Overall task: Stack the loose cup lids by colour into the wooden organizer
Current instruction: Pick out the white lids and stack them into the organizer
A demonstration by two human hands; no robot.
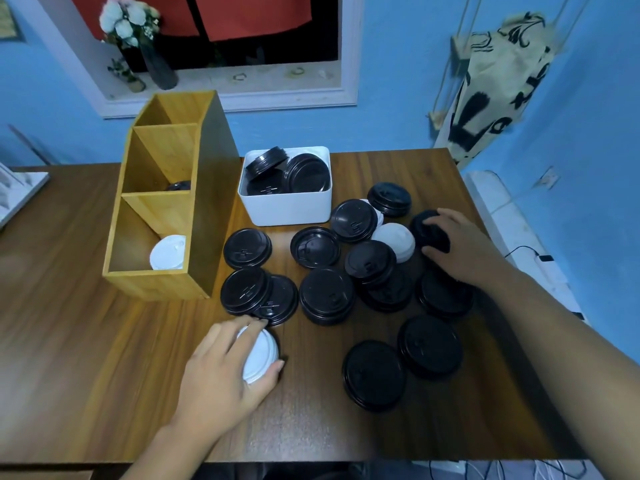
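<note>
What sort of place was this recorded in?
Probably a room in a home: a wooden table against a blue painted wall, a vase of flowers on the window sill, a printed cloth bag hanging nearby.

one organizer [214,202], one white bin [287,209], about thirteen loose black lids [247,248], four white lids [398,242]
</note>
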